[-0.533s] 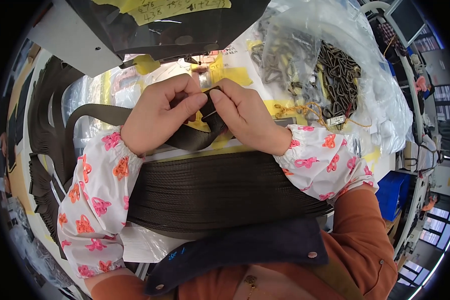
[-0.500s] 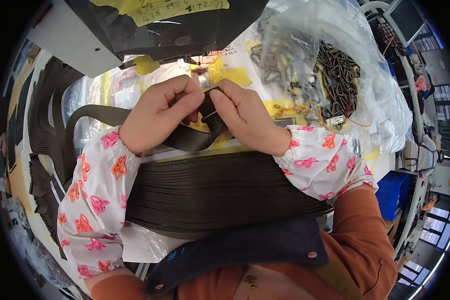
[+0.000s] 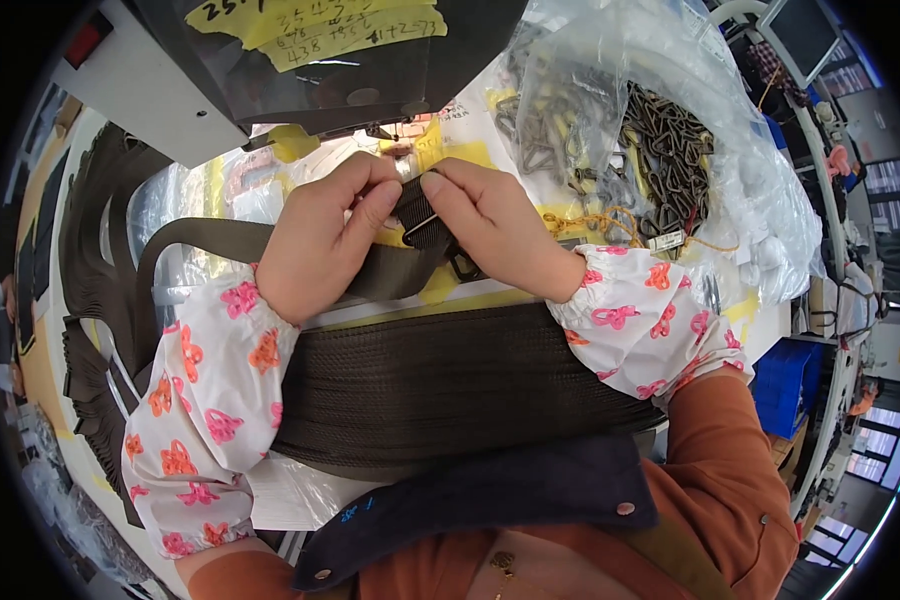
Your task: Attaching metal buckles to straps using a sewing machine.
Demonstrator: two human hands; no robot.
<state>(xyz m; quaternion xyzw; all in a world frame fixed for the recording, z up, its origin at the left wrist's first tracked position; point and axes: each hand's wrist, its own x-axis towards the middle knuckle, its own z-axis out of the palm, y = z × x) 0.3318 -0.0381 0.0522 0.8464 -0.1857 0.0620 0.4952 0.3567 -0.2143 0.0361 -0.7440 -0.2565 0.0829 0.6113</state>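
Observation:
My left hand (image 3: pixel 322 235) and my right hand (image 3: pixel 495 222) meet in front of the machine, both closed with fingertips pinching a dark webbing strap (image 3: pixel 395 272). Between the thumbs, the strap end is doubled over, and a thin metal bar (image 3: pixel 420 227) crosses it. Part of a dark metal fitting (image 3: pixel 464 265) shows under my right hand; whether it is joined to the strap cannot be made out. From the hold, the strap loops down and runs behind my left wrist toward the left. Below my hands lies a thick stack of dark webbing (image 3: pixel 450 390).
A sewing machine-like head (image 3: pixel 320 90) with yellow notes stands just beyond my hands. To the right, a clear plastic bag (image 3: pixel 760 200) holds many dark metal rings (image 3: pixel 665 150), beside an orange cord (image 3: pixel 600 222). Further webbing bundles (image 3: pixel 95 230) hang at left; a blue bin (image 3: pixel 785 385) sits at right.
My left hand has shifted slightly right, its wrist tilted more upright. The dark metal fitting below my right hand shows more. Both hands keep their pinch on the strap.

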